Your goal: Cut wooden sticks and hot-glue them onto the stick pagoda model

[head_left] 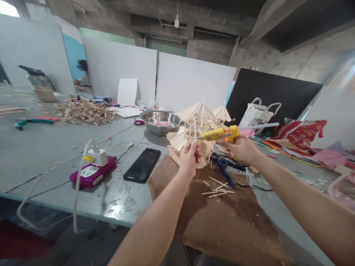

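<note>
My right hand [242, 148] is wrapped round the handle of a yellow hot glue gun [220, 133], with a long translucent glue stick [260, 126] poking out of its back. The nozzle points left, close to a thin wooden stick [195, 127] that stands upright in the pinched fingers of my left hand [190, 156]. Just behind them is a model building of thin wooden sticks [177, 142] with sloping, layered roofs. Whether the nozzle touches the stick, I cannot tell. Blue-handled pliers [224, 171] and several loose sticks [219, 190] lie below the glue gun.
Brown cardboard [222, 225] covers the table's front. To the left are a black phone [142, 165], a purple power strip [93, 171] with a white cable, and a stick pile [85, 112]. A metal bowl [161, 127] stands behind; a person [83, 74] sits far left.
</note>
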`<state>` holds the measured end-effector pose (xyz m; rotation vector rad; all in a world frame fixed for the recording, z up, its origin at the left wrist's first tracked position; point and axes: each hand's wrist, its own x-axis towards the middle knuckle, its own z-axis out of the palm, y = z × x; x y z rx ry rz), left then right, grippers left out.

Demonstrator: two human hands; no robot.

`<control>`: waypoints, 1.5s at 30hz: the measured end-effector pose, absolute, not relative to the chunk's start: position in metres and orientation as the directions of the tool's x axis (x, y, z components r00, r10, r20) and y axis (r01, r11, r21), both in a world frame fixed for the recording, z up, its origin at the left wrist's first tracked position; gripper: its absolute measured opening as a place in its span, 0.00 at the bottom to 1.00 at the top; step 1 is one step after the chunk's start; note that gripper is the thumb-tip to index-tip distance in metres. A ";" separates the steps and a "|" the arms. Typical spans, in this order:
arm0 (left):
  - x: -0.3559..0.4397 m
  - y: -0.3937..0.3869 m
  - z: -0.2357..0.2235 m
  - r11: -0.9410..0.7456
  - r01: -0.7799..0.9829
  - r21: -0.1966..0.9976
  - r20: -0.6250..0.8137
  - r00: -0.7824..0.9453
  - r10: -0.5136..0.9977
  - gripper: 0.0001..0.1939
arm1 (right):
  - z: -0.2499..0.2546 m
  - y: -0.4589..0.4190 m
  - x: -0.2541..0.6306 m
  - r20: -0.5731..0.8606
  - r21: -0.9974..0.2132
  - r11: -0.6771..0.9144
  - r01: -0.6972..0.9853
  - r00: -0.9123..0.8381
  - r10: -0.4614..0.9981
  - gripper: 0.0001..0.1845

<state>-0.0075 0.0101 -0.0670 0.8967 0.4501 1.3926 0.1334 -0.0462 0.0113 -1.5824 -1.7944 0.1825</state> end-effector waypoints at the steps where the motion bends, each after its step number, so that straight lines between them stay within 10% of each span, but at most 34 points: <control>1: -0.007 0.010 -0.067 -0.068 -0.647 0.760 0.225 0.164 0.960 0.17 | 0.011 -0.047 0.133 0.415 -0.546 0.233 0.805 0.018 0.910 0.22; 45: -0.008 0.011 -0.067 -0.094 -0.634 0.767 0.232 0.138 0.963 0.14 | 0.054 -0.024 0.133 0.628 -0.229 0.146 0.962 0.032 0.778 0.20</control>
